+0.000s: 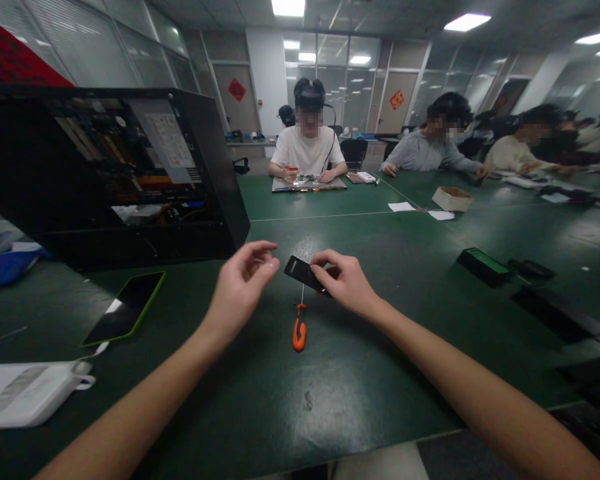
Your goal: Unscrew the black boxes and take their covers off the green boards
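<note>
My right hand [346,279] grips a flat black rectangular piece [299,270] by its near right end, thumb on top. What kind of part it is, I cannot make out. Just left of it, my left hand [245,277] hovers with curved fingers, thumb and forefinger apart, holding nothing. Below the black piece an orange-and-black screwdriver [299,330] lies on the green table, its handle toward me. The piece hides the far end of its shaft.
An opened black computer case [220,173] stands at the left. Nearer lie a green-edged phone [125,310] and a white power bank [30,393]. Dark boxy parts [485,267] lie at the right, beyond them a small cardboard box [453,199]. A person [307,150] works opposite, others farther right.
</note>
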The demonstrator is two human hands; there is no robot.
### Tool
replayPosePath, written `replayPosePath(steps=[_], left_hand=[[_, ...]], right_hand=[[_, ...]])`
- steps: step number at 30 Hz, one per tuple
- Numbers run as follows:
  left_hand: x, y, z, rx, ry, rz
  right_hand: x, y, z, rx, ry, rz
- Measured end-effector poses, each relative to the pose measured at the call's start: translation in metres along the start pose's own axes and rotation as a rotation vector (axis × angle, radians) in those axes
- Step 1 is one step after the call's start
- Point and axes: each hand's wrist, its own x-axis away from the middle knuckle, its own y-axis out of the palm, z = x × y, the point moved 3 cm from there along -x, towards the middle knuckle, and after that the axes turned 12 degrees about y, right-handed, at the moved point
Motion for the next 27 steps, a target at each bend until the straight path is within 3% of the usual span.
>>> replayPosePath(steps=[5,8,11,14,16,18,20,23,27], left_hand=[[0.006,0.03,-0.018,0.312,-0.24,-0.072],[0.013,0.034,-0.028,0.294,-0.25,-0.001],[0.022,0.034,-0.037,0.242,-0.253,0.078],[0.027,0.035,-0.04,0.201,-0.204,0.062],[0.027,0.036,-0.04,0.162,-0.159,0.034],[0.027,0.034,-0.038,0.064,-0.116,-0.016],[0.028,0.032,-0.035,-0.103,-0.053,-0.156],[0.032,0.033,-0.03,-0.332,0.01,-0.449],[0.035,0.035,-0.026,-0.431,-0.062,-0.61]], right_hand=[[0.009,-0.002,0.014,-0.066,0.067,-0.03],[0.008,0.009,0.019,-0.164,0.153,-0.11],[0.009,0.026,0.018,-0.258,0.244,-0.299],[0.012,0.036,0.014,-0.285,0.334,-0.462],[0.012,0.028,0.013,-0.238,0.361,-0.448],[0.009,0.002,0.016,-0.136,0.356,-0.348],[0.006,-0.044,0.024,0.01,0.352,-0.197],[0.01,-0.141,0.045,0.298,0.376,0.123],[0.044,-0.264,0.081,0.664,0.452,0.467]])
